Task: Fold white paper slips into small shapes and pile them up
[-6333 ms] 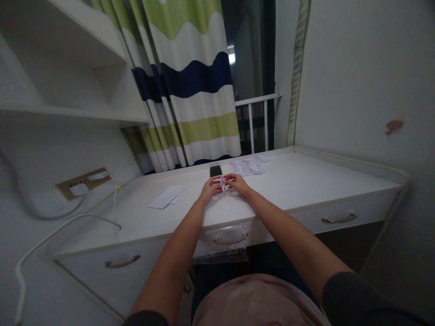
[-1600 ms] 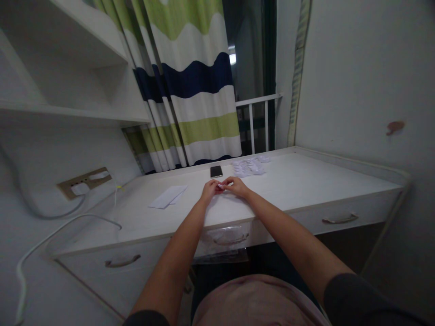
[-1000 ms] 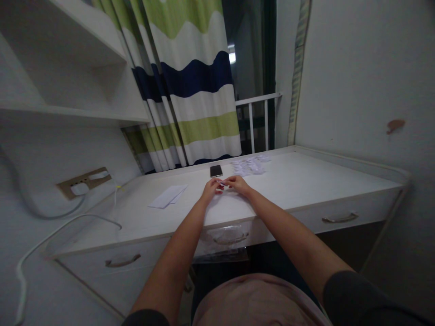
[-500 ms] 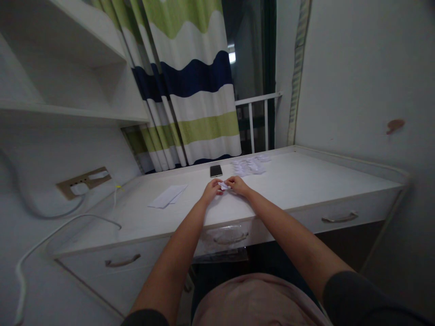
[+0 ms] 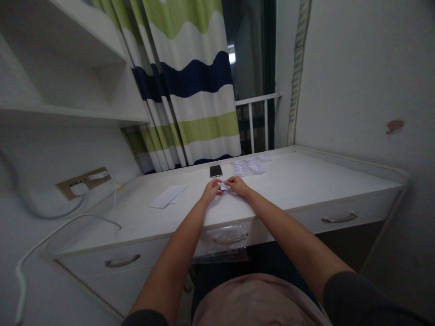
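Between my two hands is a small folded piece of white paper (image 5: 223, 185), held just above the desk. My left hand (image 5: 212, 190) is closed on its left side, with the fingers curled around it. My right hand (image 5: 237, 185) pinches its right side between thumb and fingers. The folds are too small to make out. Behind my right hand lie several small folded white paper pieces (image 5: 249, 166) in rows. Flat sheets of white paper (image 5: 167, 196) overlap to the left of my left hand.
A dark phone (image 5: 215, 171) lies just beyond my hands on the white desk (image 5: 306, 176). Shelving (image 5: 74, 113) overhangs the left side. A white cable (image 5: 84, 216) crosses the desk's left end. A striped curtain (image 5: 200, 104) hangs behind the back edge.
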Available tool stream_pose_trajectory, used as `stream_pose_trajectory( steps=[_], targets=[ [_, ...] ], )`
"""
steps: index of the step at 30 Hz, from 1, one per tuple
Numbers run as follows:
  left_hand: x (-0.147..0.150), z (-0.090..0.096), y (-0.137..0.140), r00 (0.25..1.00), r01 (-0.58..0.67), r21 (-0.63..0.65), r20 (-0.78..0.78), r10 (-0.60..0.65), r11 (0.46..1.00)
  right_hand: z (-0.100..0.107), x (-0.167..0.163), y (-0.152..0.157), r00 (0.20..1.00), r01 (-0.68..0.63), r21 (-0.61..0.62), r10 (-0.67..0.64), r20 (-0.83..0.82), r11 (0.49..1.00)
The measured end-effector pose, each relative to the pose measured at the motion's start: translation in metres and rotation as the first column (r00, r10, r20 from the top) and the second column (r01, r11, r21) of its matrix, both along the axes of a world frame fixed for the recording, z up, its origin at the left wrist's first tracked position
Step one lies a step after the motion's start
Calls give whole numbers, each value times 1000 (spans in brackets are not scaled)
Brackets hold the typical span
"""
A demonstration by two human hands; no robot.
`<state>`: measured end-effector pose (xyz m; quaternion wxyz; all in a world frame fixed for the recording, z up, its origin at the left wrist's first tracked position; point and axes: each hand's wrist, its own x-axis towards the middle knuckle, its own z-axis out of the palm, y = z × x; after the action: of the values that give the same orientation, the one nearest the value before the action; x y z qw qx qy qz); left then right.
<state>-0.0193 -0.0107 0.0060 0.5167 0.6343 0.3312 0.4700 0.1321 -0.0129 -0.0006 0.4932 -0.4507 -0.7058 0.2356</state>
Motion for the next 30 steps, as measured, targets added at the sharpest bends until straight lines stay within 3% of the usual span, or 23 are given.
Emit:
stream_pose_trajectory(
  steps=[9,14,20,24,30],
  targets=[
    [-3,1,1,997,-52,-21,58,53,998,-2,-1,-3,1000,4,110,-3,-8,994],
    [-3,4,-1,995,-49,-40,84,52,998,-10,-2,5,990,-52,45,57,-130,998],
    [-3,4,-3,991,5,-35,132,0,999,-11,-4,11,974,-35,-76,17,-224,996],
    [-3,2,-1,990,27,-34,139,-22,999,-6,-4,7,982,-59,25,62,-181,998],
    [-2,3,0,989,42,-128,144,-23,991,-2,-5,-1,998,21,168,-9,-69,986]
  ],
)
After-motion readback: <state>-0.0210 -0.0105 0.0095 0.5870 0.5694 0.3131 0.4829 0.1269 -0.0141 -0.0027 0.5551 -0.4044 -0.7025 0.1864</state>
